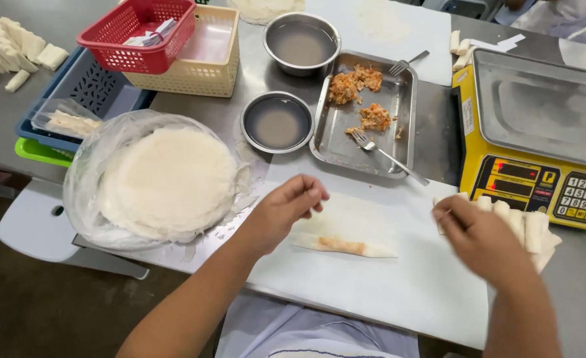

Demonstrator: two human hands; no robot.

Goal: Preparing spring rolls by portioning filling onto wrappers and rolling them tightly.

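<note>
1. The fingers [311, 193] of the left hand [283, 209] were curled loosely together, their tips hovering over the far edge of the wrapper sheet [346, 229] and pinching nothing that could be seen; the right hand [478, 235] was motion-blurred, its fingers bunched beside the finished rolls [525, 229], and whether they gripped one could not be told.
2. Judged from this, the step in hand was rolling the filled sheet. It would go best if both hands came to the sheet's ends, kept the filling tucked tight, and pressed evenly so the thin skin did not tear.
3. The white work mat [386, 285] lay before the person, with the sheet flat in its middle.
4. The sheet looked thin, pale and translucent, its near edge already folded over.
5. The half-made roll [343, 246] lay along that near edge, just right of the left hand.
6. Its orange filling showed faintly through the skin, a narrow strip at the roll's centre.
</note>
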